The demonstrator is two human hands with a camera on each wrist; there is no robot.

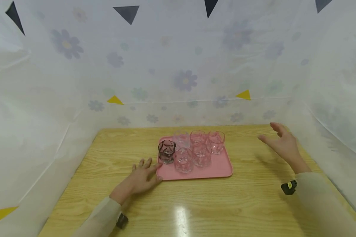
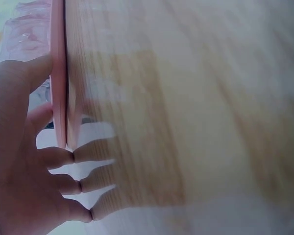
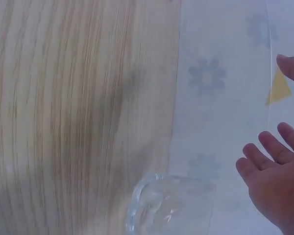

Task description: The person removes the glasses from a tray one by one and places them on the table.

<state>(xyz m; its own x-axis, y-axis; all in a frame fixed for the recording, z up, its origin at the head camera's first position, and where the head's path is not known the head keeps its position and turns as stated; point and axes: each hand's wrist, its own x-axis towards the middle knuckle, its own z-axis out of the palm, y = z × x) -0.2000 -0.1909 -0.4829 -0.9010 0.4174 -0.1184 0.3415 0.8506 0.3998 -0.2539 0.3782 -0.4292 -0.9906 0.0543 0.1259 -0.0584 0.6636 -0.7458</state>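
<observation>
A pink tray (image 1: 221, 166) lies on the wooden table, holding several transparent glasses with wavy walls. One of them, a smoky grey glass (image 1: 167, 152), stands at its left side; a clear glass (image 1: 183, 161) is to its right, near the front. My left hand (image 1: 140, 179) is at the tray's front left corner, fingers spread. In the left wrist view its thumb (image 2: 39, 71) and index finger touch the tray's edge, and the other fingertips rest on the table. To the right of the tray, my right hand (image 1: 283, 146) hovers over the table with nothing in its grasp, thumb apart from fingers.
The wooden table (image 1: 201, 207) is bordered at the back and sides by a white flower-print curtain (image 1: 166, 65) with dark and yellow triangles. In the right wrist view, a clear glass (image 3: 171, 205) appears at the bottom. Dark devices sit at both wrists.
</observation>
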